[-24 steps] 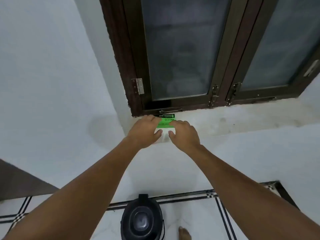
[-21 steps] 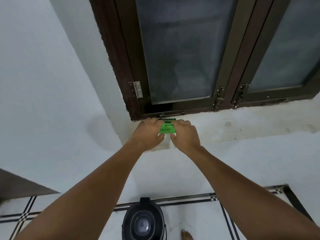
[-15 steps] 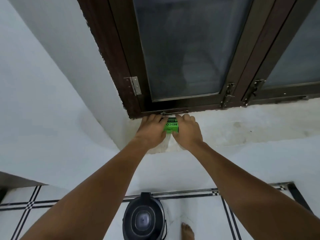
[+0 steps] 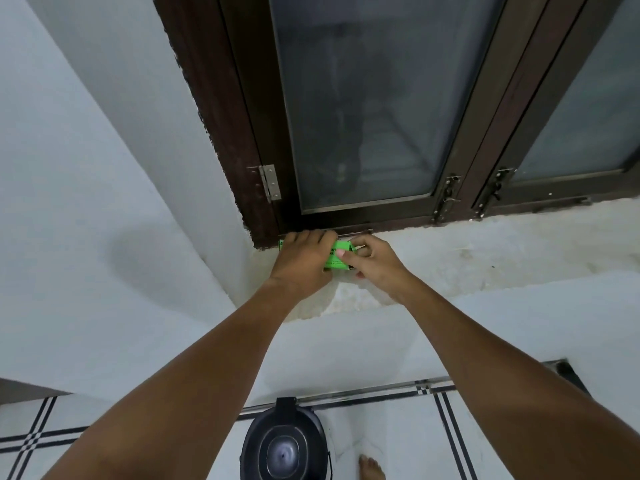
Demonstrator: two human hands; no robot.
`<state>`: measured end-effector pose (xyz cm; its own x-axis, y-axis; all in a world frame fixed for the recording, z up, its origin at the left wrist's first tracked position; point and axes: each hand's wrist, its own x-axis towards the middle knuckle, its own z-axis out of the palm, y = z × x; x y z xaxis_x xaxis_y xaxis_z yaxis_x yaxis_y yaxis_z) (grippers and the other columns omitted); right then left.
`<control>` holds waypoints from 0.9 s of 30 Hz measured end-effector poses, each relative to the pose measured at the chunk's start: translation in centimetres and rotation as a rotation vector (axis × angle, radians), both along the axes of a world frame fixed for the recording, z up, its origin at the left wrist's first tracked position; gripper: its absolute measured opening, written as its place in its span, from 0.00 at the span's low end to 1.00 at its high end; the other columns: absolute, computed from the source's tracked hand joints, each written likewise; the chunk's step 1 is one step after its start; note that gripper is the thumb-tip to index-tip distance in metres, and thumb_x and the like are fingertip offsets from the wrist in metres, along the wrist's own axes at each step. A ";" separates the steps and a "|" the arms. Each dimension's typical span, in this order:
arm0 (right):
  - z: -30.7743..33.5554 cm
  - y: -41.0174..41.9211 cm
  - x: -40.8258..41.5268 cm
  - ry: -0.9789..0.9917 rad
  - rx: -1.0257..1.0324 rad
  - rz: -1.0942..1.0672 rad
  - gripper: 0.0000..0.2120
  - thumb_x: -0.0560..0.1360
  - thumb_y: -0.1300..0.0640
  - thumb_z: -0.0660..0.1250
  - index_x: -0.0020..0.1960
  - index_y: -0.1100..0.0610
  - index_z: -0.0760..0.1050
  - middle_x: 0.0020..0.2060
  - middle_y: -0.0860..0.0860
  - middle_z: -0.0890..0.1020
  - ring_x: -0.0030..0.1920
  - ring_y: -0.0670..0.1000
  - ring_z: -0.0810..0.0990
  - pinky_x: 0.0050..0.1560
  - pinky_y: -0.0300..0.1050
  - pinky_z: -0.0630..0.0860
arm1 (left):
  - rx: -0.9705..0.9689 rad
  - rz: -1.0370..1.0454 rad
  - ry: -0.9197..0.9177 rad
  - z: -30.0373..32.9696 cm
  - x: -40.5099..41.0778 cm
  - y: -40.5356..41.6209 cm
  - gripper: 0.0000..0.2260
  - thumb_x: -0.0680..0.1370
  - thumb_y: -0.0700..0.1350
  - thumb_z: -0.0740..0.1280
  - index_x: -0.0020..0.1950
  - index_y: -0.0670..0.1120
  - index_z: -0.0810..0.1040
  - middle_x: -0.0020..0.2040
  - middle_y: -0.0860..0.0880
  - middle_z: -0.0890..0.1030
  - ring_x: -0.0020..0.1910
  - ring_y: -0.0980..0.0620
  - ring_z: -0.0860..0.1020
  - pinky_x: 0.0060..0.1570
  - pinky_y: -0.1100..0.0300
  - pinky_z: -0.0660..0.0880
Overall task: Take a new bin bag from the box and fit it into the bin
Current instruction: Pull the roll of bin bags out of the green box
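A small green box (image 4: 337, 259) of bin bags lies on the white window sill (image 4: 485, 258), close to the dark window frame. My left hand (image 4: 301, 263) lies over the box's left part and grips it. My right hand (image 4: 372, 263) pinches the box's right end, thumb on its top face. Whether a bag is coming out is hidden by my fingers. On the floor below stands a black bin (image 4: 285, 445) with its lid closed, seen from above between my forearms.
A dark wooden window frame (image 4: 242, 133) with frosted panes rises just behind the box, with latches (image 4: 446, 199) at its lower edge. White walls meet at the left corner. A bare foot (image 4: 370, 467) stands on the tiled floor right of the bin.
The box has turned from end-on to lying sideways along the sill. My left hand now covers its left part, and my right hand has shifted to its right end.
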<state>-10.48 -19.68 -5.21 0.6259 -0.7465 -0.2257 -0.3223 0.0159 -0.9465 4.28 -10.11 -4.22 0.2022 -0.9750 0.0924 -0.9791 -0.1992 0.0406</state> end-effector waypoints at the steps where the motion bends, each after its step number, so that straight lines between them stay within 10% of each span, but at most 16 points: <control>1: 0.1 -0.2 -0.2 -0.023 -0.009 0.029 0.21 0.74 0.51 0.77 0.64 0.52 0.76 0.57 0.54 0.80 0.56 0.52 0.82 0.39 0.37 0.79 | 0.017 0.007 0.022 0.3 0.1 -0.3 0.27 0.72 0.52 0.74 0.68 0.50 0.69 0.63 0.48 0.78 0.61 0.44 0.76 0.62 0.48 0.68; 8: 0.8 -0.9 -1.0 -0.104 -0.058 0.125 0.25 0.70 0.57 0.80 0.66 0.54 0.79 0.59 0.52 0.81 0.54 0.51 0.83 0.42 0.43 0.83 | 0.121 0.019 0.112 2.2 1.0 -2.5 0.24 0.72 0.59 0.72 0.64 0.52 0.73 0.60 0.48 0.79 0.61 0.44 0.76 0.62 0.49 0.66; 18: 0.4 -1.5 -0.4 0.002 0.299 -0.356 0.15 0.78 0.50 0.72 0.55 0.57 0.71 0.46 0.58 0.84 0.32 0.54 0.86 0.40 0.52 0.86 | 0.276 -0.030 0.109 4.2 1.2 -2.7 0.28 0.73 0.59 0.72 0.70 0.53 0.71 0.64 0.48 0.76 0.64 0.45 0.73 0.55 0.52 0.72; 27: 0.7 -0.2 0.2 -0.366 0.694 -0.159 0.10 0.83 0.63 0.62 0.61 0.57 0.78 0.54 0.59 0.85 0.45 0.57 0.87 0.42 0.49 0.84 | 0.474 -0.093 -0.075 9.1 0.2 -4.7 0.23 0.68 0.69 0.70 0.54 0.57 0.68 0.55 0.51 0.80 0.49 0.48 0.78 0.45 0.56 0.72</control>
